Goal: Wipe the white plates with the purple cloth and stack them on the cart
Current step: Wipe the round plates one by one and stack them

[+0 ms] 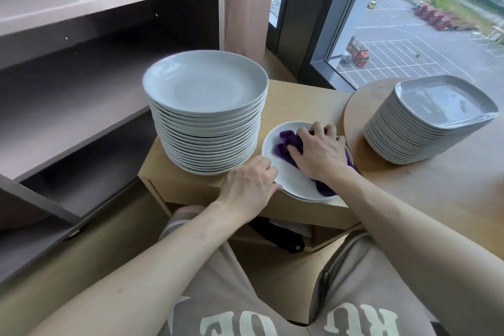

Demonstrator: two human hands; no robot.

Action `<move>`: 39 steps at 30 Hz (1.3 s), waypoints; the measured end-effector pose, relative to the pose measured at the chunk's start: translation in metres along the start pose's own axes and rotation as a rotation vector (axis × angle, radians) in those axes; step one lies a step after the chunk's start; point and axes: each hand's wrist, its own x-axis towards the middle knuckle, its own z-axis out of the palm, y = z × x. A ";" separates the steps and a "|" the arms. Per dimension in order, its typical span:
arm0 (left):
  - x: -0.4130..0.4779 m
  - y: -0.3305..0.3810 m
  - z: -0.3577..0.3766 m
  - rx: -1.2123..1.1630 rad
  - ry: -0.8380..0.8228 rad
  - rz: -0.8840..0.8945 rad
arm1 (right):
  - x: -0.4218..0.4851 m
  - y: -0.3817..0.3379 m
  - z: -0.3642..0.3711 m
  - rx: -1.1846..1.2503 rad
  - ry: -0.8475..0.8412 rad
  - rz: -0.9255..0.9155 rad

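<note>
The big brown shelf unit point(81, 63) stands on the left. On the right is a wooden table point(436, 185) with a pile of grey-white square plates point(431, 123). They are probably waiting for their turn. Between them is the light wood cart point(191, 185). A tall stack of round white plates point(207, 123) sits on its top, pushed to the far left, so there is room to work beside it. One plate point(283, 172) lies flat at the cart's near edge, close to the person, touching the foot of the tall stack. The purple cloth point(286, 142) is bunched up on this plate. The right hand point(319, 153) reaches in from the right, palm down, with its bent fingers pressing and clutching the cloth to rub the plate. The left hand point(248, 185) holds the plate's near left rim, thumb on the edge, likely to keep it from sliding.
</note>
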 end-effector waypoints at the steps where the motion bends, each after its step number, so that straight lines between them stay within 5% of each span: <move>1: 0.000 0.000 0.001 0.006 0.005 0.003 | -0.005 0.004 -0.003 0.023 -0.048 0.000; 5: 0.000 0.000 0.002 0.029 0.010 0.006 | -0.033 0.015 -0.014 0.125 -0.207 0.026; 18: 0.000 -0.001 0.004 0.025 -0.009 -0.008 | -0.065 -0.010 -0.035 0.238 -0.339 -0.049; 26: 0.002 -0.002 -0.003 0.041 -0.065 0.050 | -0.087 0.003 -0.045 0.622 -0.192 -0.099; 33: -0.002 -0.007 0.004 0.133 0.030 0.175 | -0.121 0.030 -0.041 0.633 0.026 0.005; 39: -0.015 0.000 0.014 0.066 0.031 0.215 | -0.123 0.036 -0.044 0.573 -0.011 -0.028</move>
